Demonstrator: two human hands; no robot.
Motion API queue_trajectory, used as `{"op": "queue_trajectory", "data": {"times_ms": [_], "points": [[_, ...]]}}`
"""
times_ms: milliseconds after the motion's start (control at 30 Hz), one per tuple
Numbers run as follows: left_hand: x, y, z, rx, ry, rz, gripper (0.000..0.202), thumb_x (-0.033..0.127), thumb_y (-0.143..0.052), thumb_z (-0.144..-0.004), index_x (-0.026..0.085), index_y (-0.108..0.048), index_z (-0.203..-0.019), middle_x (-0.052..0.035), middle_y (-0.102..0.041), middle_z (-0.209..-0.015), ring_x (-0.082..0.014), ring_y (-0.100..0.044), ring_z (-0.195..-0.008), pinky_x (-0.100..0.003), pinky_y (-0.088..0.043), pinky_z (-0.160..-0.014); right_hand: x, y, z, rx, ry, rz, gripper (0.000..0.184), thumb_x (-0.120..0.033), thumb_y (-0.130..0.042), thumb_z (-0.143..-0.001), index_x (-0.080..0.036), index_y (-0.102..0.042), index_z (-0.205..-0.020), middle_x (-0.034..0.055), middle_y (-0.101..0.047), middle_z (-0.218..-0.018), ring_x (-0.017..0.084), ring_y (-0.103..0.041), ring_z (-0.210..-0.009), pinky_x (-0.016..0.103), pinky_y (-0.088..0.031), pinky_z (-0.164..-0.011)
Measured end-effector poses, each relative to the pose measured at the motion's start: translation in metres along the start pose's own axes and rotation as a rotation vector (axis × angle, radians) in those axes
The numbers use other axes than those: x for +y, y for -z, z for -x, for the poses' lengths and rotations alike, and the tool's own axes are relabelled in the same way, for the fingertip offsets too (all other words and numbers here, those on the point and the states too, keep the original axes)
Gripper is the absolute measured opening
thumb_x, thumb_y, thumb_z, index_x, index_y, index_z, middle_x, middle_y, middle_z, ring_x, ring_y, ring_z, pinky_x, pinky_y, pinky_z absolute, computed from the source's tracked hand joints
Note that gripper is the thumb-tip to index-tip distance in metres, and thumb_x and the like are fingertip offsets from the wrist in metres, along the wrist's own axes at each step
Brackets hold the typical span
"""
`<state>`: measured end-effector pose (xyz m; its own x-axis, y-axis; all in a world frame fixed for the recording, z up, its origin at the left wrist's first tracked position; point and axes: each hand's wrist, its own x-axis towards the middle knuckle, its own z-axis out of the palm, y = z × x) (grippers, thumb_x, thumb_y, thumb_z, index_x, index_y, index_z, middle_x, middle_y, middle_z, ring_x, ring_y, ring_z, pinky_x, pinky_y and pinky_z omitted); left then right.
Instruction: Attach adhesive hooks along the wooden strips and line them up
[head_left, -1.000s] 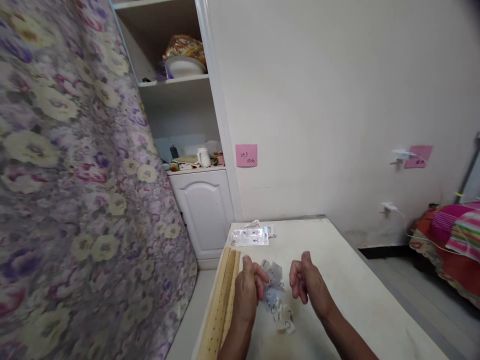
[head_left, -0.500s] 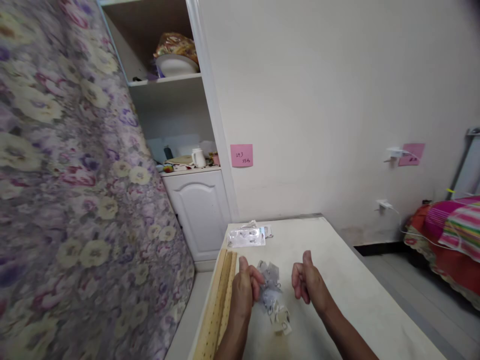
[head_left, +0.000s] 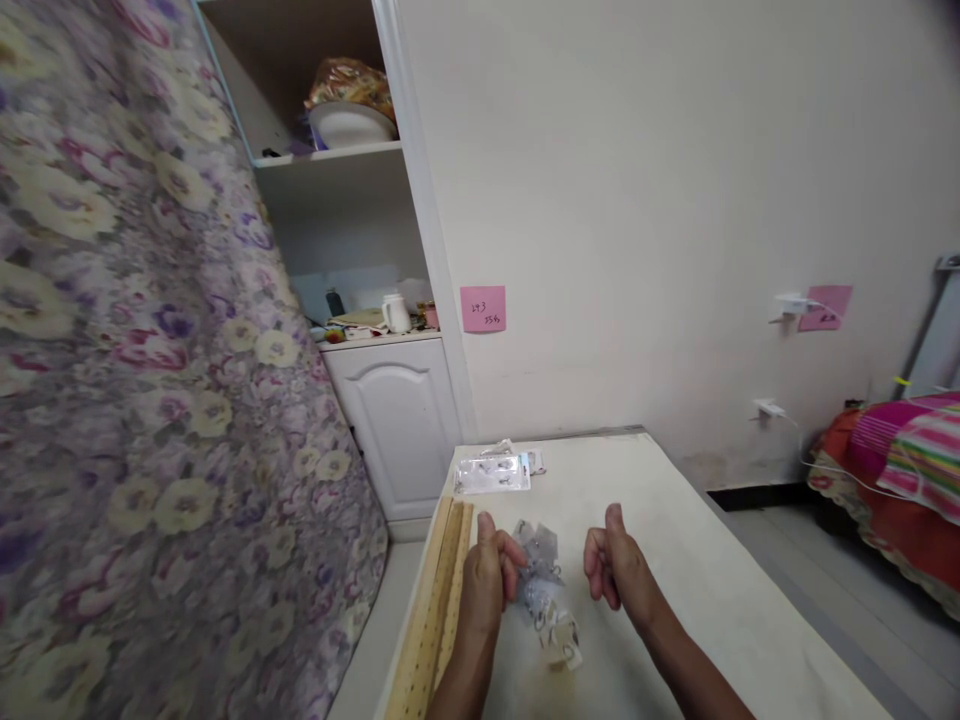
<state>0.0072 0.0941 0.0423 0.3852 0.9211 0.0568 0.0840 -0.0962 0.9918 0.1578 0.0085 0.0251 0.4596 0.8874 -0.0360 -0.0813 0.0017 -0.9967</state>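
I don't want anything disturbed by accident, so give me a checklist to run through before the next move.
1. Left grip free of objects: cannot tell; its curled fingers hide the palm.
2. Right grip apart from the small packets: ok; bare table shows between.
3. Packets lying separately: not ok; they overlap in a cluster between the hands.
4. Blister pack away from both hands: ok; it lies at the table's far end.
5. Yellowish strips on the table: ok; they lie along its left edge.
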Motion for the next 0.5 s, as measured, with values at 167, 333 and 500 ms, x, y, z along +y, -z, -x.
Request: {"op": "queue_trajectory", "data": {"times_ms": [167,333,500], "points": [[-0.002,-0.001,0.000,-0.006,0.006,0.000,0.071,0.065,-0.013,-0.083,0.018,-0.053,-0.048,0.0039,-0.038,-0.028,-0.0070,-0.030,-0.031,-0.021,-0.022,-0.040,0.004,0.001,-0.001,-0.005,-0.006,-0.005,0.076,-0.071,-0.008,-0.081,-0.017,-0.049,-0.048,-0.0007,-0.048,-0.033,0.005,-0.031,-0.026,0.018,-0.019,-0.034],[-0.002,0.000,0.002,0.005,-0.022,-0.034,0.062,0.061,-0.021,-0.085,0.018,-0.054,-0.055,0.0053,-0.039,-0.031,-0.0073,-0.032,-0.032,-0.020,-0.025,-0.040,0.009,0.003,-0.001,-0.014,0.030,0.011,0.072,-0.067,-0.009,-0.084,-0.017,-0.048,-0.049,-0.0011,-0.048,-0.033,0.005,-0.032,-0.027,0.019,-0.021,-0.034],[-0.006,0.002,0.010,-0.035,-0.057,-0.060,0.028,0.044,-0.044,-0.081,0.019,-0.055,-0.074,0.0072,-0.050,-0.050,-0.0065,-0.035,-0.038,-0.019,-0.025,-0.040,0.058,-0.003,0.015,-0.132,0.058,0.083,0.033,-0.049,-0.042,-0.080,-0.019,-0.054,-0.074,-0.0044,-0.056,-0.049,0.007,-0.040,-0.034,0.018,-0.026,-0.037]]}}
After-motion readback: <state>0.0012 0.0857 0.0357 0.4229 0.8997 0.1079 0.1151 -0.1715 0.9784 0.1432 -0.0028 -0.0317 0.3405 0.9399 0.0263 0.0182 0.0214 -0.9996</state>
